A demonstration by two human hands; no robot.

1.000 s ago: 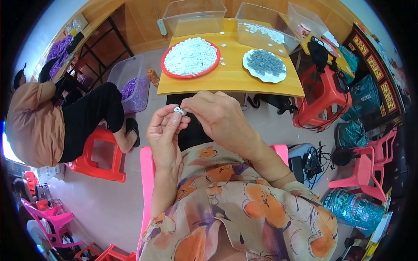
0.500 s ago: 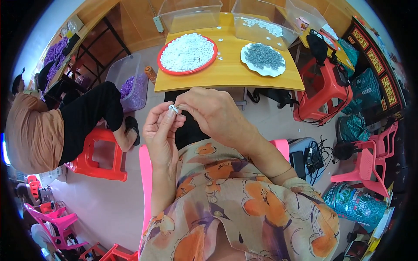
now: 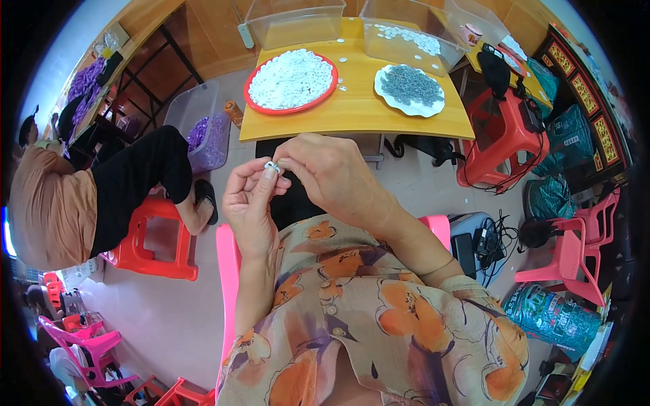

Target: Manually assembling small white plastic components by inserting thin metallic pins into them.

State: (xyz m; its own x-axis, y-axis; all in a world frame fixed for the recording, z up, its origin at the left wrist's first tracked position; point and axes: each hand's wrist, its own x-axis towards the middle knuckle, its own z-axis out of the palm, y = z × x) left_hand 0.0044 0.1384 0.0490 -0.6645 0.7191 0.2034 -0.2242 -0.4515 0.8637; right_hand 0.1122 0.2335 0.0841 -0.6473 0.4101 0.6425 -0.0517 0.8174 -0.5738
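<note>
Pinching a small white piece (image 3: pixel 271 166), the left hand (image 3: pixel 252 203) holds it up before the near edge of the desk (image 3: pixel 355 123). The right hand (image 3: pixel 332 166) has its fingertips bunched against it, but I cannot tell if they grip anything. Since half a second ago, the piece looks tipped a little and the hands have hardly moved, so the same piece is being worked. A red tray (image 3: pixel 295 111) of white bits (image 3: pixel 290 78) sits by the desk's left edge, a plate (image 3: pixel 425 110) of grey bits (image 3: pixel 410 86) by its right. Printing shows on a green bag (image 3: pixel 555 319), low on the right.
</note>
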